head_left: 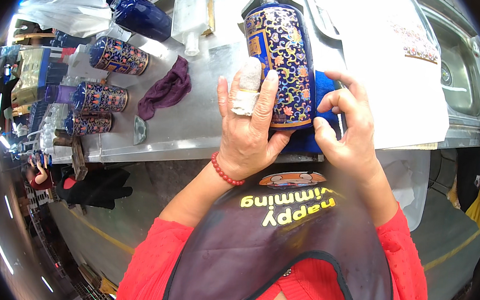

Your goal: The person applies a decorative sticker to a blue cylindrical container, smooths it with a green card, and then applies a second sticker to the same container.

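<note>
A dark blue bottle (279, 62) patterned with gold and orange flowers lies on a blue cloth (310, 130), neck pointing away.

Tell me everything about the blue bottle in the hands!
The bottle is a dark blue cylinder, glossy like glazed ceramic, covered in gold scrollwork with orange and pink flowers. It has a short neck at the far end. It lies lengthwise on a blue cloth over the metal table, neck pointing away from the person. The left hand, one finger wrapped in white tape, presses on its side, and the right hand touches its other side near the base.
</note>
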The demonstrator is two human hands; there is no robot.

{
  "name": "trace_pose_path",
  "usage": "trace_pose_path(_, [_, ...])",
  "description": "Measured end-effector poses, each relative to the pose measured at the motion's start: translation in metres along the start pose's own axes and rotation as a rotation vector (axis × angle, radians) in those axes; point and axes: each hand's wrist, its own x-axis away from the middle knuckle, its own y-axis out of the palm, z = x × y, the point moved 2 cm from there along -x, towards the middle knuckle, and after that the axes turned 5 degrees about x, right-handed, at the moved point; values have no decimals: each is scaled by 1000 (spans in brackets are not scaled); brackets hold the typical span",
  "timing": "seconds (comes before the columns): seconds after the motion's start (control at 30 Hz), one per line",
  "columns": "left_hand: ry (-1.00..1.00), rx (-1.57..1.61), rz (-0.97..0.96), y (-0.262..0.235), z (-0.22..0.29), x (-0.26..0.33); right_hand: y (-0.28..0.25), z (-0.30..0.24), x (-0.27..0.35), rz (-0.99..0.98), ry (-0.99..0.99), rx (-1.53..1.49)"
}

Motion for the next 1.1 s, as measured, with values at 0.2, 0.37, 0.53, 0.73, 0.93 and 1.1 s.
trace_pose_path(0.2, [40,-63,26,3,2,-1,-2,4,0,-14,37,-22])
trace_pose_path(0.37, [19,12,21,8,-9,8,-10,4,5,123,30,-248])
trace_pose_path(0.53, [6,85,51,6,-12,14,-16,1,26,-72,364,-697])
trace_pose_path(0.73, [-5,215,71,-6,2,6,-25,4,33,-250,440,-594])
trace_pose_path(0.93, [74,160,120,-5,7,-6,-21,-1,29,-239,442,-647])
trace_pose_path(1.1, [83,148,125,-5,9,-7,-22,-3,27,-236,482,-675])
